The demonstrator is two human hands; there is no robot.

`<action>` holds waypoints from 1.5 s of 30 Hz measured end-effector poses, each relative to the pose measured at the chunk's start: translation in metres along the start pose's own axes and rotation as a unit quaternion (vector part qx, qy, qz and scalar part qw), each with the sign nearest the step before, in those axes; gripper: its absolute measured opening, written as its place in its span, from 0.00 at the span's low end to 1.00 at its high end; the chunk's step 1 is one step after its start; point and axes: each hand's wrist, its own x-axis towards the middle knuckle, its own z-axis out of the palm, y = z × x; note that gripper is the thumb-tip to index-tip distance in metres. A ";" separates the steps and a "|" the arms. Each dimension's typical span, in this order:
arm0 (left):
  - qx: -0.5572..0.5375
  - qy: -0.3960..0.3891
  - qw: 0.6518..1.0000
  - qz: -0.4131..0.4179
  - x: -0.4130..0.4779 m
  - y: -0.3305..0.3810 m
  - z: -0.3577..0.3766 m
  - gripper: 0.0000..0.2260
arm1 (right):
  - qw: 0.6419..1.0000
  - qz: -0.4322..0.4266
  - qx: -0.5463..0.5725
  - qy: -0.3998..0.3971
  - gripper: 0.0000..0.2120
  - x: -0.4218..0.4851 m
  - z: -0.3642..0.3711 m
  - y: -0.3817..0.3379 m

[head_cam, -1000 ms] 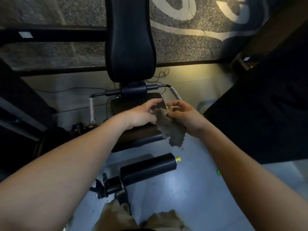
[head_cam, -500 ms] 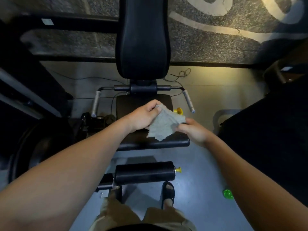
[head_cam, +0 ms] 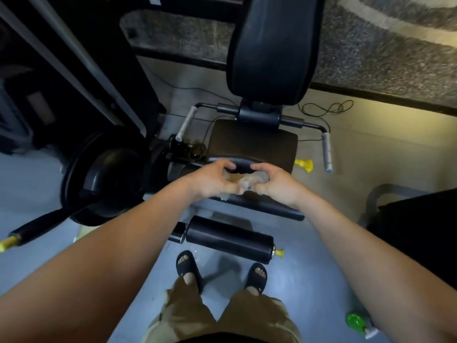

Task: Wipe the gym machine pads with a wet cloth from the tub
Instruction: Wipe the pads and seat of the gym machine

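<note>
The left hand [head_cam: 210,184] and the right hand [head_cam: 282,185] meet over the seat pad [head_cam: 252,147]. Each one pinches the cloth [head_cam: 248,182], which is bunched up small between them. The picture is blurry here, so I cannot be sure how tight each grip is. The cloth hangs just above the near edge of the seat pad. That edge runs left to right, and most of the pad lies on the far side of the hands. Both hands are about equally near it. I think the next move is to press the cloth down and push it away across the pad. The back pad [head_cam: 272,45] stands farther off. The roller pad [head_cam: 227,240] lies nearer.
</note>
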 end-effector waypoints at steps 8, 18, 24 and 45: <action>0.029 0.060 0.997 0.023 -0.001 -0.081 -0.057 0.06 | 1.000 0.001 0.011 -0.026 0.06 0.039 0.053 -0.028; -0.214 0.148 0.961 -0.091 0.016 -0.179 -0.090 0.04 | 0.987 0.097 0.036 0.121 0.06 0.098 0.169 -0.042; -0.529 0.051 0.828 -0.179 0.032 -0.178 -0.091 0.21 | 1.000 0.012 -0.018 0.023 0.14 0.126 0.230 -0.027; -0.107 0.093 0.979 -0.146 0.127 -0.266 -0.096 0.20 | 0.924 -0.194 -0.318 0.086 0.25 0.255 0.230 0.046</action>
